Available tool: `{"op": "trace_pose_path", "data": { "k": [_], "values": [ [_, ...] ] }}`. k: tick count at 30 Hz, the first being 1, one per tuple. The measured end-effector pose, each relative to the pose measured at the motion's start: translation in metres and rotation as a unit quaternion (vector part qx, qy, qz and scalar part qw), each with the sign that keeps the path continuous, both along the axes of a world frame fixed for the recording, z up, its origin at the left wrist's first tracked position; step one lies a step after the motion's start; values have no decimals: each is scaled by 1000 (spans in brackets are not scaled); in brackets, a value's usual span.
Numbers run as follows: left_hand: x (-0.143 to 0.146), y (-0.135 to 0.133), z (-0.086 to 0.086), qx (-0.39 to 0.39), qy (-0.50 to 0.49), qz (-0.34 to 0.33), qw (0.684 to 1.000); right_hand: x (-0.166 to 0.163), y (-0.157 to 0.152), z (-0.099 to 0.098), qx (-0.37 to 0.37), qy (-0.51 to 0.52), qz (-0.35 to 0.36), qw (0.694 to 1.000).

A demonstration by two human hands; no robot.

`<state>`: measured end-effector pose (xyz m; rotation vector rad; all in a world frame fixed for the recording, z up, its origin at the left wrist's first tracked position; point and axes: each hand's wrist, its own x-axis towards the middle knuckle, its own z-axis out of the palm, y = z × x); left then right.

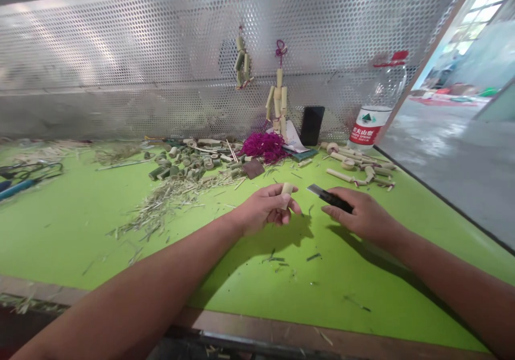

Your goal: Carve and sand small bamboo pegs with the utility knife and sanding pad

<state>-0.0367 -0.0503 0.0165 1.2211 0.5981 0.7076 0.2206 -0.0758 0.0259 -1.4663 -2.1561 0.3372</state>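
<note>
Between the thumb and fingers of my left hand (pixel 271 205) is a short, pale piece of bamboo (pixel 287 192), held above the green tabletop (pixel 225 274). My right hand (pixel 360 210) is wrapped round the black handle of a utility knife (pixel 333 199). The knife's blade points left toward the bamboo piece, with a gap between them. Thin dark shavings (pixel 314 256) lie scattered on the tabletop below both hands.
Green bamboo pieces (pixel 189 159) and a heap of shavings (pixel 161 201) lie at the back left. Behind my hands are purple cord (pixel 264 147), a bamboo figure (pixel 278 100), a phone (pixel 313 125) and a large bottle (pixel 372 110). Strung pale bamboo (pixel 362 166) lies at right.
</note>
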Motion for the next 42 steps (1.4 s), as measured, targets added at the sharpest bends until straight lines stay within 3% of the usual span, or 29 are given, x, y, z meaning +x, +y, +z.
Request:
{"op": "trace_pose_path", "data": {
  "k": [8, 16, 27, 32, 37, 42],
  "values": [
    [4, -1, -8, 47, -3, 15, 999, -4, -9, 5, 32, -49, 10, 998],
    [1, 1, -7, 191, 136, 50, 971, -10, -17, 6, 63, -73, 22, 995],
    [2, 3, -12, 254, 183, 63, 947, -10, -18, 2, 129, -186, 71, 971],
    [3, -2, -9, 209, 203, 28, 956, -8, -17, 1, 123, -181, 62, 974],
    [6, -10, 2, 269, 196, 32, 942, -10, -19, -1, 122, -125, 15, 984],
    [8, -14, 1, 268, 182, -32, 945, -12, -17, -3, 84, -109, -14, 990]
  ]
}}
